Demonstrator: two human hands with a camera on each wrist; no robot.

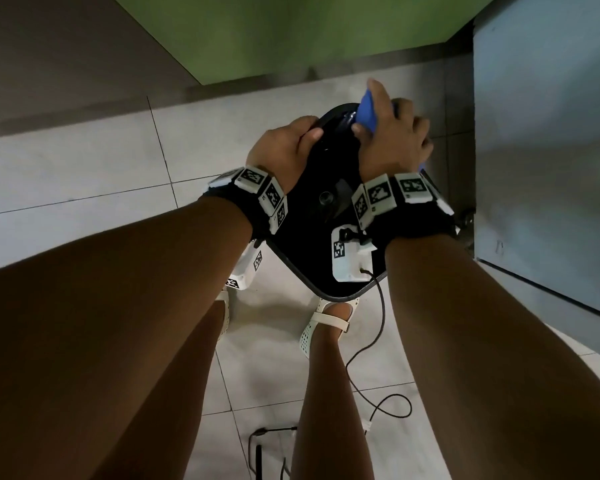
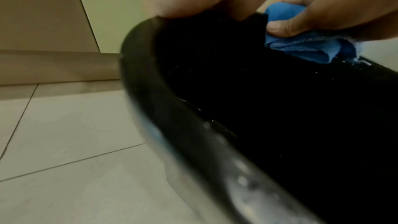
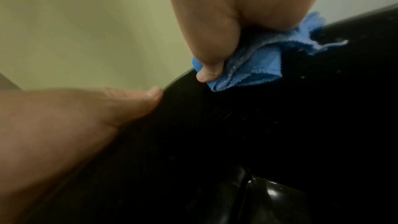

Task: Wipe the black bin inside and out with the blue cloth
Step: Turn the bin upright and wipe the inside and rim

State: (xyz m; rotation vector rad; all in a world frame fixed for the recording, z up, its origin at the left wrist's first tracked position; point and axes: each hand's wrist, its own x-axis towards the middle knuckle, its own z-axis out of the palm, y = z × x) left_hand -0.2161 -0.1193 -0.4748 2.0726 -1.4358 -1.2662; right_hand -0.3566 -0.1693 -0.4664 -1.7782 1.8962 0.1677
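Note:
The black bin [image 1: 312,237] stands on the tiled floor between my arms, its dark inside facing up. My left hand [image 1: 284,147] grips the bin's far-left rim [image 2: 137,67], thumb over the edge. My right hand [image 1: 395,133] holds the bunched blue cloth [image 1: 366,112] and presses it against the far rim, thumb on the inside. The left wrist view shows the blue cloth [image 2: 305,47] pinched under the right thumb on the rim. In the right wrist view the cloth [image 3: 247,71] lies against the black inner wall [image 3: 237,134], with the left thumb [image 3: 137,101] close by.
A green wall panel [image 1: 291,32] rises just beyond the bin, and a pale grey cabinet [image 1: 548,150] stands close on the right. My feet in white sandals [image 1: 326,323] are right beneath the bin. Black cables [image 1: 378,375] trail across the floor tiles [image 1: 84,161].

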